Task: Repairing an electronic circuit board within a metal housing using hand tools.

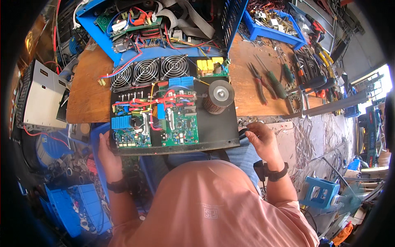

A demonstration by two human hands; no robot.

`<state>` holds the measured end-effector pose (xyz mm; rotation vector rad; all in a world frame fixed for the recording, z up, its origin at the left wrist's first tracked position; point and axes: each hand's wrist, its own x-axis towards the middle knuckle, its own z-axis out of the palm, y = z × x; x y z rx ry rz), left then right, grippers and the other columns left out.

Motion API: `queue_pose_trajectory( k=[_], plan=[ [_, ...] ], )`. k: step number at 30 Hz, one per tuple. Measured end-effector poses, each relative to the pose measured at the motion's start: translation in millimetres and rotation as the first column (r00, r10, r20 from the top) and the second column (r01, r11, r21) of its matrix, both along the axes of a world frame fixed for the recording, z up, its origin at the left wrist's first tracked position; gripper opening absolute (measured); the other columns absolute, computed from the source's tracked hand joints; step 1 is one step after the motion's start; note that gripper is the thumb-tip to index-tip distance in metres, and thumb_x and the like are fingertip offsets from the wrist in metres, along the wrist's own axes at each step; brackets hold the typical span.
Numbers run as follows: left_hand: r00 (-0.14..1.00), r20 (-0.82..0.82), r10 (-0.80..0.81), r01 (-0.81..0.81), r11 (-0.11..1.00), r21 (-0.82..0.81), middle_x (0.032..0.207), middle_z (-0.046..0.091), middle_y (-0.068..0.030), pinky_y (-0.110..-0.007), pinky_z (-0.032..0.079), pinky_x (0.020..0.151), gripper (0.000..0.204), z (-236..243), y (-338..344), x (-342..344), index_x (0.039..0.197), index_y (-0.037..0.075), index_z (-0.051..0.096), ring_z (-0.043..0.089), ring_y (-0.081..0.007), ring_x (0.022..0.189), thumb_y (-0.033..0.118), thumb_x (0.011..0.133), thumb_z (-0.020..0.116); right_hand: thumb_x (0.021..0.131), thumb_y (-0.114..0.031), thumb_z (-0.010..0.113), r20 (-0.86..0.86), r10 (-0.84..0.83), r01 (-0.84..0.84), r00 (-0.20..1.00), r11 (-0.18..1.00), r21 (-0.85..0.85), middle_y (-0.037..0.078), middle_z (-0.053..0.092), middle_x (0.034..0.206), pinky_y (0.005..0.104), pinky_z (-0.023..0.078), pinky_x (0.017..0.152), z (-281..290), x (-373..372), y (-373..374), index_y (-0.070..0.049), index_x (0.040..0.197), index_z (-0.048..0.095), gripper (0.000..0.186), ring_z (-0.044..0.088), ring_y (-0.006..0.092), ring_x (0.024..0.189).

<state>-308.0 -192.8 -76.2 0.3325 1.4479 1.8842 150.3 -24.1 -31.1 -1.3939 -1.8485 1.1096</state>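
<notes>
A black metal panel lies across the table's near edge and juts out over my lap. It carries green circuit boards, blue relay-like blocks, a row of three fans, red wiring and a round copper-coloured coil with a silver top. My left hand is at the panel's left edge, its fingers partly hidden under it. Beside the right front corner, my right hand has thumb and fingers curled together at a small black piece; what it is cannot be made out.
Behind the panel stands an open blue housing full of wires. Pliers, a green-handled screwdriver and other tools lie on the wooden table. A blue parts bin sits at the back right, a blue stool low on the right.
</notes>
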Motion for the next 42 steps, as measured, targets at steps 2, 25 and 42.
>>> queue_pose_trajectory(
  k=[2, 25, 42],
  plan=[
    [1.0, -0.008, 0.019, -0.019, 1.0, -0.019, 0.123, 0.064, -0.0106, -0.037, 0.044, 0.098, 0.052, 0, -1, 0, 0.127, -0.004, 0.057, 0.059, -0.0209, 0.11, 0.04, 0.107, 0.037, 0.086, -0.014, 0.072, -0.018, -0.002, 0.002, 1.0, 1.0, -0.012, 0.012, 0.067, 0.083, 0.0335, 0.05, 0.069, 0, 0, 0, 0.001, 0.106, 0.065, 0.026, 0.061, 0.0205, 0.073],
    [0.997, -0.03, 0.07, -0.07, 0.997, 0.018, 0.109, 0.065, -0.0097, -0.032, 0.043, 0.094, 0.045, 15, 9, 18, 0.115, -0.005, 0.062, 0.058, -0.0182, 0.102, 0.033, 0.106, 0.039, 0.085, -0.012, 0.074, 0.094, 0.034, -0.032, 0.995, 0.999, -0.02, 0.012, 0.071, 0.083, 0.0334, 0.053, 0.071, 6, -4, -2, 0.001, 0.105, 0.066, 0.025, 0.068, 0.0197, 0.076],
    [0.987, -0.087, 0.133, -0.137, 0.99, -0.044, 0.11, 0.066, -0.0109, -0.032, 0.043, 0.093, 0.046, 1, 6, 13, 0.115, -0.006, 0.064, 0.059, -0.0186, 0.102, 0.035, 0.104, 0.045, 0.084, -0.006, 0.072, 0.049, 0.048, -0.046, 0.998, 0.998, -0.042, 0.012, 0.07, 0.085, 0.0309, 0.053, 0.07, -4, -9, -1, 0.003, 0.099, 0.066, 0.018, 0.065, 0.0175, 0.074]
  ],
)
